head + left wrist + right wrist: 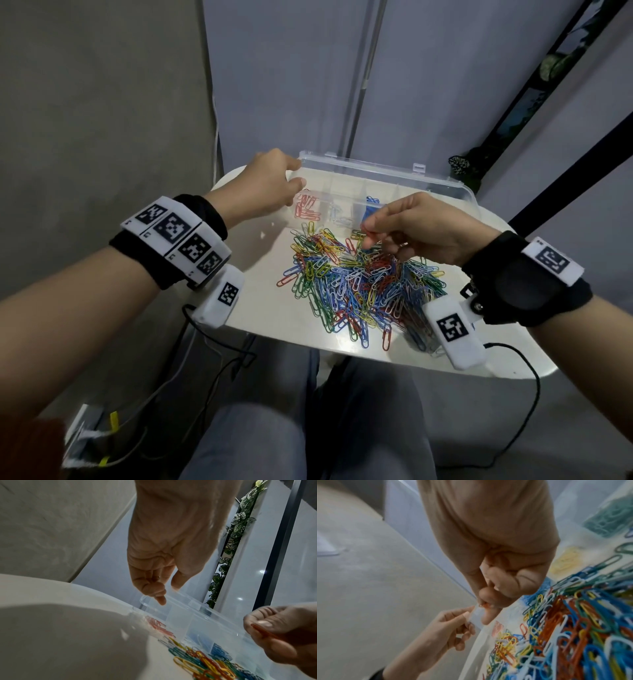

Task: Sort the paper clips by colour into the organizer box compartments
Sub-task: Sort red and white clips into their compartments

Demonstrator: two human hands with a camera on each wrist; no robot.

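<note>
A clear organizer box (445,186) stands open at the back of the white table (267,301). Its compartments hold red clips (306,209), white clips (339,217) and blue clips (371,209); the right wrist view also shows green clips (611,519) and yellow clips (566,561). A mixed pile of paper clips (359,284) lies in front of it. My left hand (296,174) holds the box's left corner between thumb and fingers. My right hand (368,236) hovers over the pile's far edge and pinches a red clip (369,230) between thumb and forefinger.
The table's front edge is close to my knees (308,428), and black cables (219,363) hang below it on the left. A leafy plant (459,164) and a dark frame stand behind the box at the right. A grey wall closes the left side.
</note>
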